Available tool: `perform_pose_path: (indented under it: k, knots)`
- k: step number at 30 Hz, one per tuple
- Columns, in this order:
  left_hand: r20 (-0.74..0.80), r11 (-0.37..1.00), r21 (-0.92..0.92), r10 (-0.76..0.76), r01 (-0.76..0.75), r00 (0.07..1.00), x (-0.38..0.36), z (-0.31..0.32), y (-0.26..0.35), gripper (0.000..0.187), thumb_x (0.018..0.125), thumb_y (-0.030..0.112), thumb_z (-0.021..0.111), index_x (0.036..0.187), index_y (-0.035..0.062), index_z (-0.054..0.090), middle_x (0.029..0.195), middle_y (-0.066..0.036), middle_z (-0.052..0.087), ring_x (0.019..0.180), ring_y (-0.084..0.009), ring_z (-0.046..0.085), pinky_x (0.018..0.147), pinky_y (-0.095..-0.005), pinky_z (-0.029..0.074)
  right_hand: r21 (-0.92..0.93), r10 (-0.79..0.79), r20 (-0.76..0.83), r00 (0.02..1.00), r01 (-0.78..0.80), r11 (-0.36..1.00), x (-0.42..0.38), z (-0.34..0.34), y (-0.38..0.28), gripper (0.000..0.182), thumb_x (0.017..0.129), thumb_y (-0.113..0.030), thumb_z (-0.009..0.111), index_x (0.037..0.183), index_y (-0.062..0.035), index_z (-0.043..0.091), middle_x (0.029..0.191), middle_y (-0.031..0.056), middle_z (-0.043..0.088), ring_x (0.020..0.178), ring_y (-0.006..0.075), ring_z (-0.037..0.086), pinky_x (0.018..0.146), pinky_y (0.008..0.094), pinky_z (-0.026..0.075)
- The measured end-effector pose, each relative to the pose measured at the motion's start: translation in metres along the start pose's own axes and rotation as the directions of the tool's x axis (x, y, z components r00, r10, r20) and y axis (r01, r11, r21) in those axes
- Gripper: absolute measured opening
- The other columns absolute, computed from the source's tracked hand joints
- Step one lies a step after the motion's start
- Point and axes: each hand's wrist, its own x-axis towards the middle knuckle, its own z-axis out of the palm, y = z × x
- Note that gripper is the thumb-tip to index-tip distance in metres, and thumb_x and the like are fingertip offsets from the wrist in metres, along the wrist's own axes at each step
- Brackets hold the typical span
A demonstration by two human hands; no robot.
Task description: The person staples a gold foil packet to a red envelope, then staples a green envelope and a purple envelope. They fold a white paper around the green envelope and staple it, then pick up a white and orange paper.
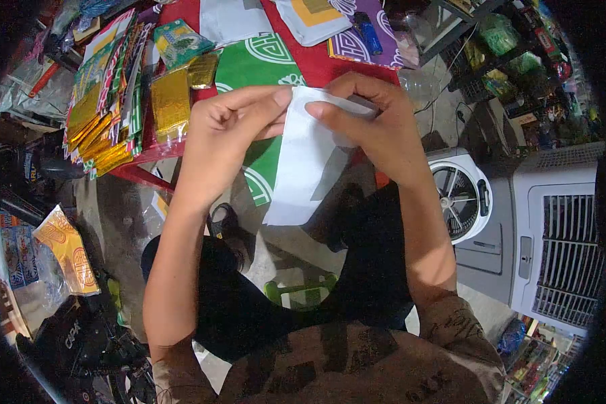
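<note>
A white sheet of paper (306,168) hangs between my hands above the front of the red table (308,57). My left hand (242,121) pinches its upper left edge between thumb and fingers. At the upper right, my right hand (374,121) grips the same sheet, thumb on the near face and fingers curled behind. Behind it lies a green patterned sheet (259,64), partly hidden by the white paper and my hands. Gold foil packets (172,97) lie left of my left hand.
Colourful paper packets (108,94) are stacked at the table's left. White sheets (234,23), a purple patterned sheet (390,44) and a blue lighter-like object (369,35) lie farther back. A fan (454,192) and a grey-white louvred unit (565,242) stand at my right.
</note>
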Motion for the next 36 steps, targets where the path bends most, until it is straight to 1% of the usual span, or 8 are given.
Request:
perform_pose_path:
  k: [11, 17, 20, 25, 28, 32, 34, 36]
  knots:
    - [0.013, 0.999, 0.054, 0.009, -0.010, 1.000, 0.0002, -0.0038, -0.0002, 0.027, 0.097, 0.017, 0.069, 0.116, -0.0016, 0.072, 0.098, -0.005, 0.074, 0.088, -0.0070, 0.067, 0.083, -0.0225, 0.054, -0.037, -0.026, 0.027, 0.999, 0.027, 0.999, -0.0007, -0.0005, 0.0016, 0.015, 0.083, -0.015, 0.082, 0.086, -0.0054, 0.071, 0.085, -0.0049, 0.065, 0.075, 0.0027, 0.057, 0.066, 0.0213, 0.044]
    - [0.010, 1.000, 0.010, 0.019, -0.019, 1.000, -0.0009, 0.0002, 0.0013, 0.026, 0.097, 0.015, 0.068, 0.116, -0.0026, 0.072, 0.095, -0.005, 0.074, 0.086, -0.0066, 0.066, 0.081, -0.0221, 0.054, 0.015, -0.082, 0.024, 0.996, 0.082, 0.997, 0.0013, 0.0012, 0.0070, 0.017, 0.085, -0.017, 0.082, 0.085, -0.0047, 0.070, 0.078, -0.0037, 0.066, 0.072, 0.0028, 0.058, 0.062, 0.0225, 0.046]
    - [0.020, 0.999, 0.022, 0.030, -0.031, 0.999, -0.0011, -0.0007, -0.0001, 0.026, 0.097, 0.015, 0.067, 0.116, -0.0029, 0.071, 0.096, -0.005, 0.074, 0.085, -0.0070, 0.067, 0.081, -0.0221, 0.054, -0.023, -0.010, 0.035, 0.999, 0.010, 1.000, 0.0000, -0.0010, 0.0027, 0.016, 0.085, -0.016, 0.082, 0.086, -0.0047, 0.070, 0.078, -0.0037, 0.067, 0.072, 0.0028, 0.058, 0.063, 0.0223, 0.047]
    - [0.008, 0.999, -0.001, 0.032, -0.032, 0.999, -0.0011, 0.0004, 0.0007, 0.024, 0.096, 0.012, 0.069, 0.114, -0.0031, 0.072, 0.096, -0.006, 0.074, 0.084, -0.0063, 0.066, 0.079, -0.0212, 0.053, -0.005, -0.012, 0.035, 0.999, 0.012, 1.000, -0.0001, -0.0004, -0.0007, 0.016, 0.085, -0.016, 0.081, 0.086, -0.0044, 0.070, 0.078, -0.0040, 0.066, 0.072, 0.0025, 0.058, 0.064, 0.0224, 0.047]
    - [0.017, 0.989, 0.132, 0.069, -0.070, 0.997, -0.0027, 0.0021, 0.0015, 0.028, 0.094, 0.020, 0.072, 0.113, 0.0003, 0.074, 0.095, -0.003, 0.073, 0.084, -0.0073, 0.066, 0.079, -0.0238, 0.053, -0.044, -0.049, 0.032, 0.998, 0.050, 0.998, 0.0007, -0.0014, 0.0025, 0.016, 0.085, -0.016, 0.081, 0.086, -0.0043, 0.070, 0.079, -0.0037, 0.066, 0.074, 0.0026, 0.057, 0.064, 0.0227, 0.047]
    - [0.020, 0.992, 0.095, 0.077, -0.079, 0.997, -0.0039, 0.0036, 0.0031, 0.026, 0.092, 0.018, 0.075, 0.112, 0.0009, 0.074, 0.086, 0.001, 0.071, 0.077, -0.0045, 0.062, 0.075, -0.0219, 0.050, -0.007, -0.068, 0.017, 0.998, 0.068, 0.998, 0.0005, 0.0010, 0.0013, 0.017, 0.085, -0.016, 0.082, 0.085, -0.0038, 0.070, 0.078, -0.0029, 0.066, 0.076, 0.0034, 0.058, 0.066, 0.0238, 0.048]
    - [0.006, 0.993, 0.093, 0.078, -0.079, 0.997, -0.0031, 0.0039, 0.0017, 0.026, 0.091, 0.018, 0.075, 0.111, 0.0014, 0.075, 0.082, 0.003, 0.069, 0.075, -0.0037, 0.060, 0.074, -0.0215, 0.049, -0.050, -0.075, 0.043, 0.996, 0.077, 0.996, 0.0015, -0.0018, 0.0065, 0.018, 0.084, -0.015, 0.082, 0.090, -0.0042, 0.069, 0.084, -0.0013, 0.067, 0.080, 0.0046, 0.060, 0.069, 0.0239, 0.049]
    - [0.003, 0.992, 0.097, 0.083, -0.083, 0.997, -0.0023, 0.0016, 0.0005, 0.022, 0.092, 0.011, 0.073, 0.110, -0.0016, 0.074, 0.089, -0.001, 0.072, 0.080, -0.0043, 0.062, 0.074, -0.0201, 0.049, -0.044, -0.100, 0.028, 0.995, 0.101, 0.994, 0.0017, -0.0018, 0.0079, 0.022, 0.083, -0.015, 0.083, 0.097, -0.0047, 0.068, 0.090, 0.0004, 0.068, 0.084, 0.0060, 0.061, 0.072, 0.0239, 0.050]
